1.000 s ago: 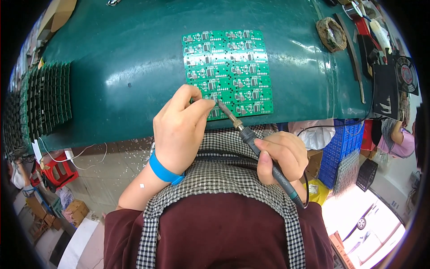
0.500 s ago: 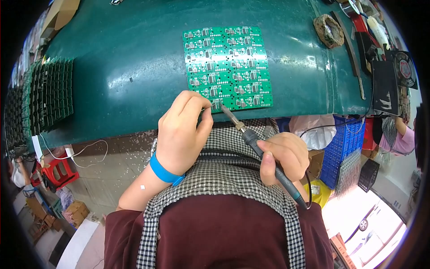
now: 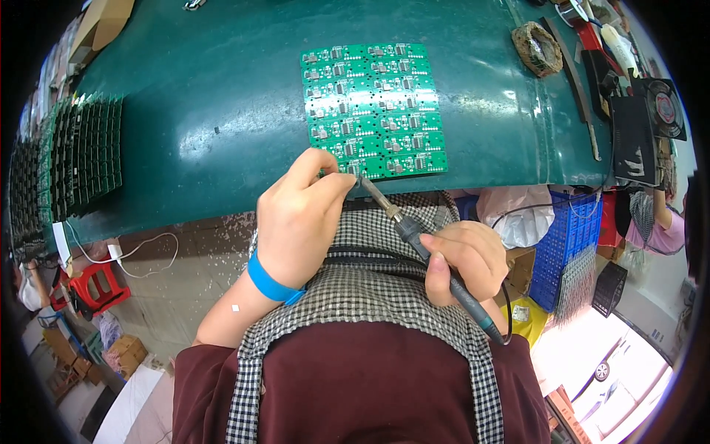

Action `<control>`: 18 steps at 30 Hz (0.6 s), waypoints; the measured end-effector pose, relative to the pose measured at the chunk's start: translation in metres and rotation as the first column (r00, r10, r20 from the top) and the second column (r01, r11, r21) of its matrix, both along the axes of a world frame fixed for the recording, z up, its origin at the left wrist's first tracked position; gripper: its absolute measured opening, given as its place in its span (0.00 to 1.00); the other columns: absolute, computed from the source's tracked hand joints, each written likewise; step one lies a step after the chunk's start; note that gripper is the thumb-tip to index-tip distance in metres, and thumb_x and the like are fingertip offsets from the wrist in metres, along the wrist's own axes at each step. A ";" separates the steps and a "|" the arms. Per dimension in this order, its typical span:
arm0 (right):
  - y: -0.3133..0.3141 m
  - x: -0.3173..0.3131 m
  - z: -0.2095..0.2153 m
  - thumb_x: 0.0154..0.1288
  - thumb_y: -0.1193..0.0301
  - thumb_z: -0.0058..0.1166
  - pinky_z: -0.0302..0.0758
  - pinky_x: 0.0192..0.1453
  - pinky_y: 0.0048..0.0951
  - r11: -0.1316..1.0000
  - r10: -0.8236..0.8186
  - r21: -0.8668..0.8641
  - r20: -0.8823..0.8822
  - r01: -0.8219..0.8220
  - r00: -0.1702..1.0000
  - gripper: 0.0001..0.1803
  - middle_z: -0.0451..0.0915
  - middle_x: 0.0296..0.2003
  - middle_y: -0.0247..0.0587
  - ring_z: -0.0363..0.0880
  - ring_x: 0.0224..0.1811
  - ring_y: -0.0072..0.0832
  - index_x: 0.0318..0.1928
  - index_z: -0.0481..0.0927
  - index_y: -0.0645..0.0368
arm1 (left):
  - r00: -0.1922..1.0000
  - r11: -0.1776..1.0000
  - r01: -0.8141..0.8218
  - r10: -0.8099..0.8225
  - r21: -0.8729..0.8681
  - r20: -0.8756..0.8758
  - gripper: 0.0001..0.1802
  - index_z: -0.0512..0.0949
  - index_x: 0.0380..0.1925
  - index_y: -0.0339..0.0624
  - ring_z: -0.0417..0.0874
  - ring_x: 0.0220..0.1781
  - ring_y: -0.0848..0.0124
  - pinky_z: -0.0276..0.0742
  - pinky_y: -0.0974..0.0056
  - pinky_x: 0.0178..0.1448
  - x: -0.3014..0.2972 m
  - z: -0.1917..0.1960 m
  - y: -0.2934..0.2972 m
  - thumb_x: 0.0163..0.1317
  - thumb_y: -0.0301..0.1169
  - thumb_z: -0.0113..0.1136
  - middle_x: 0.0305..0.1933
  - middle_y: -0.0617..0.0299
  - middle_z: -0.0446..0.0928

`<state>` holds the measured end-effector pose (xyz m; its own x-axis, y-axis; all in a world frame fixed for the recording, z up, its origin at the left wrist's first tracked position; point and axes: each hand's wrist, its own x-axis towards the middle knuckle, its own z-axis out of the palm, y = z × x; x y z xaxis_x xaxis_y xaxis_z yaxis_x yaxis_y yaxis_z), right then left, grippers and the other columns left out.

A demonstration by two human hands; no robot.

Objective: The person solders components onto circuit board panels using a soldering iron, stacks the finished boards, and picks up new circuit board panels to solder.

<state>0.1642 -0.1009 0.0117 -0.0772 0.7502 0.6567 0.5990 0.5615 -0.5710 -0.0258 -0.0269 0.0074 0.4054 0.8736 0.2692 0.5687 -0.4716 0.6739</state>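
Note:
A panel of green circuit boards lies flat on the table, small chips and parts across its face. My right hand is wrapped around a soldering iron, whose tip points up and left at the panel's near edge. Close to that tip, my left hand is closed in a pinch over the panel's near left corner. Whatever its fingertips hold, perhaps a tiny part, is hidden. A blue band circles my left wrist.
Stacked green panels stand at the table's left. A tiny dark part lies on the green tabletop. At the right are a rough brown ring-shaped holder and a black fan. A blue crate stands below.
My left thumb and forefinger have come closer together and shifted slightly right along the panel's edge. The soldering iron's tip has moved a little left and down.

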 end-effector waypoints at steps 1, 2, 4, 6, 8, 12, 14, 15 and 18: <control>-0.001 0.001 0.000 0.47 0.76 0.55 0.71 0.20 0.26 1.000 -0.004 0.025 -0.005 0.004 1.000 0.07 0.75 0.18 0.36 0.75 0.17 0.28 0.29 0.80 0.65 | 1.000 1.000 -0.012 0.012 -0.010 -0.024 0.05 0.80 0.28 0.35 0.78 0.25 0.69 0.73 0.68 0.30 -0.001 0.002 0.000 0.50 0.17 0.62 0.31 0.59 0.75; -0.003 0.004 -0.003 0.47 0.76 0.55 0.71 0.20 0.26 1.000 -0.004 0.026 -0.004 0.004 1.000 0.07 0.75 0.18 0.36 0.75 0.17 0.28 0.29 0.80 0.65 | 1.000 1.000 -0.012 0.012 -0.009 -0.023 0.05 0.80 0.28 0.35 0.78 0.25 0.69 0.73 0.68 0.30 -0.003 0.003 0.001 0.50 0.17 0.62 0.31 0.59 0.75; -0.009 0.014 -0.010 0.53 0.72 0.55 0.70 0.19 0.26 0.981 -0.102 0.153 -0.092 0.116 0.990 0.08 0.74 0.16 0.36 0.74 0.15 0.28 0.31 0.80 0.66 | 0.997 0.996 -0.072 0.070 0.060 0.030 0.06 0.79 0.29 0.35 0.78 0.25 0.68 0.73 0.67 0.32 -0.011 0.002 0.004 0.50 0.16 0.62 0.31 0.58 0.76; -0.024 0.022 -0.013 0.64 0.66 0.50 0.71 0.25 0.24 0.970 -0.241 -0.042 -0.012 0.240 0.970 0.13 0.77 0.26 0.42 0.72 0.21 0.24 0.40 0.76 0.65 | 0.991 0.991 -0.125 0.123 0.046 0.053 0.05 0.78 0.30 0.39 0.78 0.27 0.62 0.71 0.64 0.30 -0.018 0.003 0.006 0.53 0.21 0.62 0.26 0.58 0.72; -0.012 0.018 -0.017 0.64 0.68 0.52 0.73 0.31 0.22 0.940 -0.329 -0.144 -0.155 0.308 0.931 0.14 0.78 0.31 0.43 0.74 0.27 0.23 0.45 0.74 0.66 | 0.955 0.955 -0.280 0.266 -0.096 -0.133 0.07 0.77 0.33 0.40 0.75 0.23 0.64 0.68 0.64 0.27 -0.023 0.007 0.008 0.54 0.22 0.62 0.22 0.58 0.71; -0.005 0.014 -0.014 0.55 0.77 0.60 0.74 0.34 0.24 0.939 -0.332 -0.192 -0.279 0.286 0.901 0.17 0.79 0.29 0.45 0.78 0.29 0.27 0.46 0.75 0.67 | 0.978 0.930 -0.209 0.201 -0.303 -0.057 0.04 0.75 0.34 0.37 0.68 0.18 0.67 0.65 0.64 0.25 -0.031 0.004 0.011 0.59 0.23 0.58 0.18 0.58 0.68; -0.007 0.016 -0.014 0.55 0.77 0.59 0.74 0.35 0.25 0.963 -0.256 -0.164 -0.329 0.212 0.909 0.16 0.79 0.29 0.44 0.78 0.29 0.27 0.45 0.76 0.68 | 0.979 0.917 -0.203 0.202 -0.342 -0.040 0.04 0.75 0.34 0.36 0.70 0.19 0.66 0.66 0.64 0.25 -0.031 0.005 0.010 0.60 0.24 0.57 0.18 0.57 0.69; -0.007 0.018 -0.010 0.55 0.76 0.58 0.74 0.35 0.25 0.956 -0.219 -0.254 -0.276 0.148 0.936 0.15 0.79 0.29 0.44 0.78 0.29 0.27 0.43 0.76 0.68 | 0.981 0.906 -0.187 0.193 -0.380 -0.023 0.04 0.74 0.34 0.35 0.71 0.19 0.64 0.66 0.64 0.26 -0.031 0.005 0.010 0.61 0.24 0.56 0.19 0.55 0.70; -0.004 0.011 -0.003 0.56 0.74 0.55 0.73 0.32 0.24 0.897 -0.236 -0.434 -0.301 0.088 0.924 0.12 0.79 0.30 0.44 0.76 0.27 0.26 0.40 0.77 0.68 | 0.972 0.946 -0.133 0.183 -0.295 0.149 0.05 0.75 0.35 0.35 0.74 0.20 0.62 0.68 0.62 0.27 -0.037 -0.009 0.012 0.61 0.26 0.56 0.19 0.54 0.72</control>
<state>0.1750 -0.1052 0.0092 0.2389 0.9368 0.2557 0.3903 0.1485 -0.9086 -0.0626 -0.0150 -0.0020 0.2253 0.9726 0.0569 0.4836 -0.1624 0.8601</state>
